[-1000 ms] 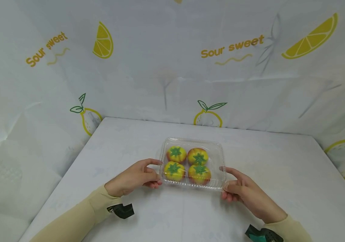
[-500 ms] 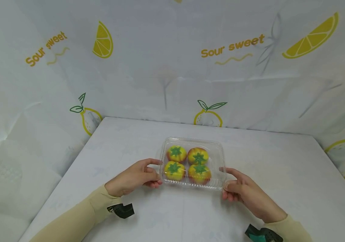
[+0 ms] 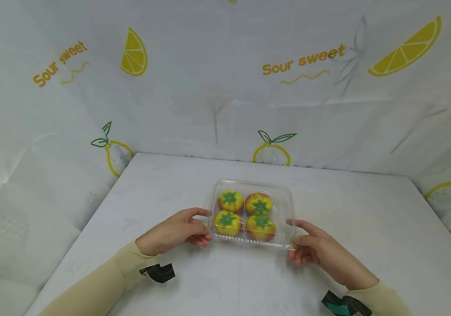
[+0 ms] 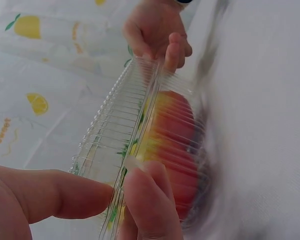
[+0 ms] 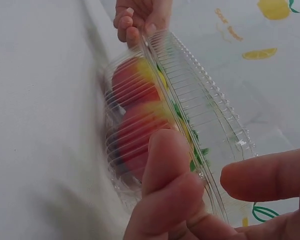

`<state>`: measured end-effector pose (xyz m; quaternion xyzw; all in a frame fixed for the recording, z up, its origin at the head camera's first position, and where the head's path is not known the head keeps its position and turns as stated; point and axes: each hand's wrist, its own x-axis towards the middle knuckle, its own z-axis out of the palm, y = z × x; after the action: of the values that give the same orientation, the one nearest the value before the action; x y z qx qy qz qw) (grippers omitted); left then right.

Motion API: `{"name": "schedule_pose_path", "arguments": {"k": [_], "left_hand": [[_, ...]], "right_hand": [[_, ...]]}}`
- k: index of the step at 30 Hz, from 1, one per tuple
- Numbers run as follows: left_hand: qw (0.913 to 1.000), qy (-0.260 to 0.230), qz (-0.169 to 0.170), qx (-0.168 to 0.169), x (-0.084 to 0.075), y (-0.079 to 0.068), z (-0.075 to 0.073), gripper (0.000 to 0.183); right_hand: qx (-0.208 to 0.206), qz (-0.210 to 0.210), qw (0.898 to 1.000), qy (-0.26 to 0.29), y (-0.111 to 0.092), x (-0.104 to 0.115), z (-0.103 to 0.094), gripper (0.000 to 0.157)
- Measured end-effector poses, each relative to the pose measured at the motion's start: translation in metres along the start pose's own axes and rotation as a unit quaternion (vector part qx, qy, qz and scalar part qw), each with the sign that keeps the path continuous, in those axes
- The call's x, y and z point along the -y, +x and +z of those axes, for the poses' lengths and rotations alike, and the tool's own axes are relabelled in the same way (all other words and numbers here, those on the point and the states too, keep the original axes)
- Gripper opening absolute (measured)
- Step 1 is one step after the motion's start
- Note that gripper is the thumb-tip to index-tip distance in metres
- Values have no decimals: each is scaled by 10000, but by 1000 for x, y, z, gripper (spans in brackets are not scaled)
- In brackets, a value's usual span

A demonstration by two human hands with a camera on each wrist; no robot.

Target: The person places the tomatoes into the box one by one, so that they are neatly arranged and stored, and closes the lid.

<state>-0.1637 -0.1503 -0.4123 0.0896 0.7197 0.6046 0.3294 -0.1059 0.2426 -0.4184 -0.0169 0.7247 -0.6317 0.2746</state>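
Note:
A clear plastic clamshell box point(image 3: 283, 206) sits on the white table, its lid down over the base. Inside are several round red-and-yellow fruits point(image 3: 229, 201) with green leafy tops, grouped toward the left. At the box's left edge, my left hand point(image 3: 175, 230) pinches the rim between thumb and fingers. The right hand point(image 3: 324, 250) holds the near right corner, its index finger reaching onto the lid. Both wrist views show the lid and base rims meeting in a double edge; whether they are snapped together I cannot tell.
The white table point(image 3: 162, 180) extends on all sides of the box. Behind it rises a white backdrop point(image 3: 209, 66) printed with lemons and lettering. A dark device point(image 3: 158, 273) is strapped at the left wrist, another dark device point(image 3: 345, 303) at the right.
The box and the left hand stay almost where they were. My right hand's thumb and lower fingers shift slightly at the near right corner.

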Motion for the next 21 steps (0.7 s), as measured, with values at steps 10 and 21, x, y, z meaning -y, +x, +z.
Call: {"name": "schedule_pose_path", "arguments": {"k": [10,21], "left_hand": [[10000,61,-28,63,-1,0,2,64],[9996,211,-164,-93,-1,-2,-4,59]], "right_hand": [[-134,124,9996,-203,0,0,-2,68],[-530,454,9955,-639,-2,2,-4,70]]}}
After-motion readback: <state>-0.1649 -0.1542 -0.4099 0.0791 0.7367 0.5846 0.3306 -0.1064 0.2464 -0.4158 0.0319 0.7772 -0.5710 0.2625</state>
